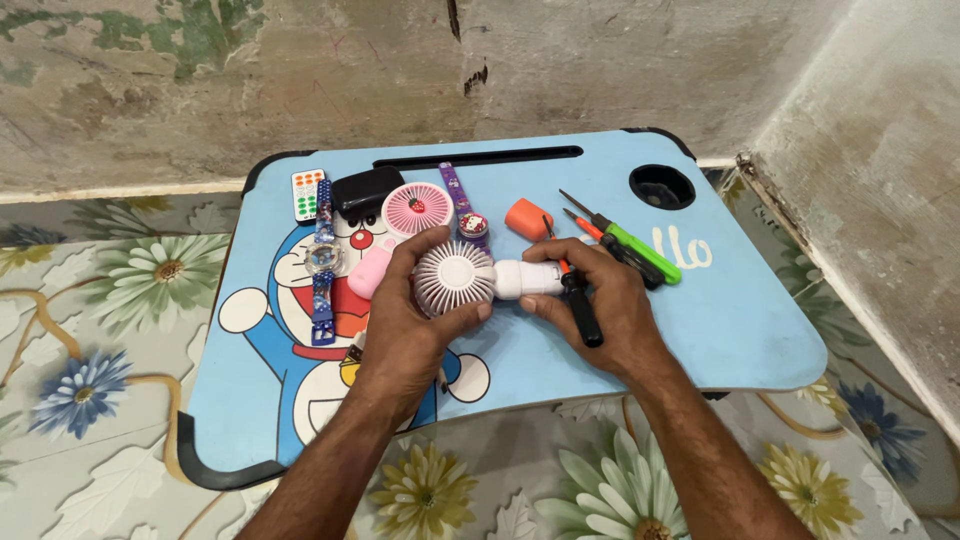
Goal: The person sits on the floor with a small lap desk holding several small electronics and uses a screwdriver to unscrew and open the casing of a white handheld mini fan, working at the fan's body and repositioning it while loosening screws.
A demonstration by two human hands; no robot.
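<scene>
A small white handheld fan [470,280] lies on its side near the middle of a blue cartoon-printed tabletop [740,320], its round grille toward the viewer's left and its handle pointing right. The left hand [415,310] is curled around the fan's round head, fingers over the top and thumb below. The right hand [600,300] grips the white handle while also holding a black-handled screwdriver [582,310], whose orange neck lies against the handle. Just behind the fan sit a second pink fan [415,208] with a strawberry at its centre, a pink case [372,270] and a purple wristwatch [468,215]. To the left lie a blue toy watch [323,265], a white remote control [307,195] with coloured buttons and a black pouch [366,188]. To the right rest an orange cap-like piece [527,219] and a green-handled screwdriver [640,248]. The tabletop stands on a floral floor covering [110,300] beside a weathered wall [300,80].
</scene>
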